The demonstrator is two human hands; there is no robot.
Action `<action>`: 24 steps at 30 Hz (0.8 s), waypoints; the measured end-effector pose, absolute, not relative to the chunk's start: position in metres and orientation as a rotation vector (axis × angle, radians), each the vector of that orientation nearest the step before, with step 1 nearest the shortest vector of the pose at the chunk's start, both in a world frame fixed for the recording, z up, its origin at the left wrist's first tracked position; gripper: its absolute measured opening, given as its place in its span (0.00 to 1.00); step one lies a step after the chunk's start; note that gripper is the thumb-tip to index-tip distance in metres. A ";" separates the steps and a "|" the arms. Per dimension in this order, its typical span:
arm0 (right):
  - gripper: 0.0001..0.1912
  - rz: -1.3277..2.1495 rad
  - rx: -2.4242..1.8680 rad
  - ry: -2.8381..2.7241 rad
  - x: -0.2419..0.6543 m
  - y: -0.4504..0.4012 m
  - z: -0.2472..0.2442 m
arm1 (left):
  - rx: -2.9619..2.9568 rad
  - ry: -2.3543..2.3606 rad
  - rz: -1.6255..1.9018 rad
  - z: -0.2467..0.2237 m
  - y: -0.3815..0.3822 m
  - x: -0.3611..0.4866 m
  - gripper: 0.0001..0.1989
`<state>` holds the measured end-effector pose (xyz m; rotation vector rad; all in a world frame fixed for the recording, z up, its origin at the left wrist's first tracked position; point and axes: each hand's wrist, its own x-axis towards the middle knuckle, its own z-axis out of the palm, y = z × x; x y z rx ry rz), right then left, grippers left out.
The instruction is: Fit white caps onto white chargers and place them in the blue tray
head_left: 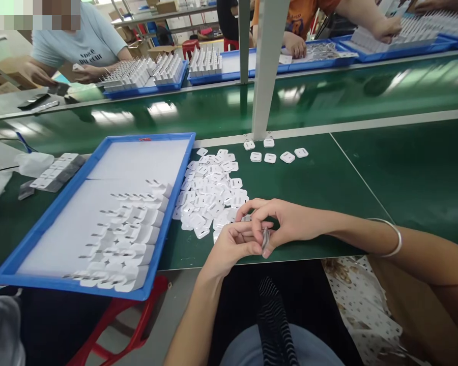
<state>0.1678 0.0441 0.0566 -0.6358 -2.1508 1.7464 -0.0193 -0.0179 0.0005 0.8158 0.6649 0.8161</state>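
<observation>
My left hand [232, 246] and my right hand [277, 223] meet near the table's front edge. Between the thumb and fingers of my right hand is a small, thin white piece [265, 238], seen edge-on. My left hand's fingers are curled against the same piece, partly hidden behind the right ones. Just beyond my hands lies a heap of flat white square pieces [213, 190], each with a small slot or mark. Several similar squares [270, 158] lie apart on the green table behind. A wide bracelet circles my right forearm.
Left of the heap, a blue-rimmed tray [171, 195] holds rows of white plug-like blocks [137, 234] with metal prongs. More white blocks [57, 173] stand at far left. A metal post [265, 76] rises behind the squares. Across the green conveyor [198, 114], other people work beside trays.
</observation>
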 end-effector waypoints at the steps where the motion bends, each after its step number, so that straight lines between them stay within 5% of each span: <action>1: 0.09 1.737 -0.632 -2.156 0.168 0.044 0.056 | 0.810 0.668 0.807 0.001 -0.018 -0.019 0.25; 13: 0.07 1.740 -0.682 -2.140 0.172 0.042 0.046 | 0.877 0.665 0.795 0.008 -0.021 -0.019 0.15; 20: 0.18 0.541 -0.509 -2.147 0.169 0.027 0.029 | 0.757 0.645 1.043 0.004 -0.019 -0.017 0.17; 24: 0.21 0.319 -0.450 -2.197 0.168 0.024 0.025 | 0.724 0.629 1.027 0.004 -0.019 -0.017 0.19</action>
